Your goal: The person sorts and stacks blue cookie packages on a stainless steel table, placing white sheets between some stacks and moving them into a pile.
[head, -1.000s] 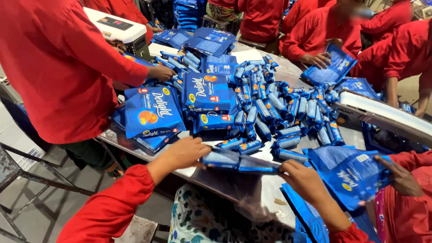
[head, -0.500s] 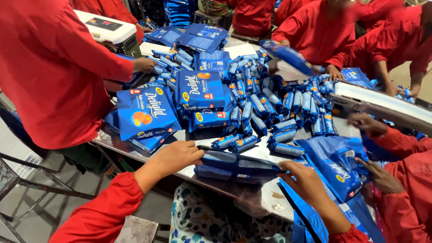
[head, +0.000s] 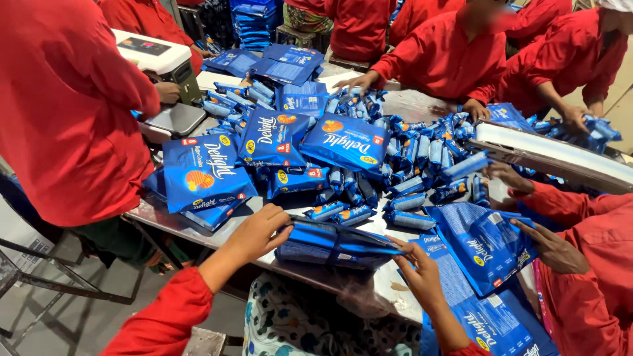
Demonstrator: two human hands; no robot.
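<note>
Packing line, one big blue pouch getting filled at the counter edge

The left hand (head: 260,227) grips the left end of a big blue pouch (head: 336,242) lying flat on the steel counter (head: 158,214), and the right hand (head: 419,273) pinches its open right end – so both are grasping it, and it looks stuffed with small packs already. Still plenty left to do, I'd say: a heap of loose small blue packs (head: 422,158) covers the middle, with a few filled pouches (head: 204,175) stacked to the left. Compared with half a second ago, the pouch looks fuller and squarer, the right hand has come up onto its mouth – and the co-worker's flat pouch (head: 484,244) on the right has shifted closer.
</note>
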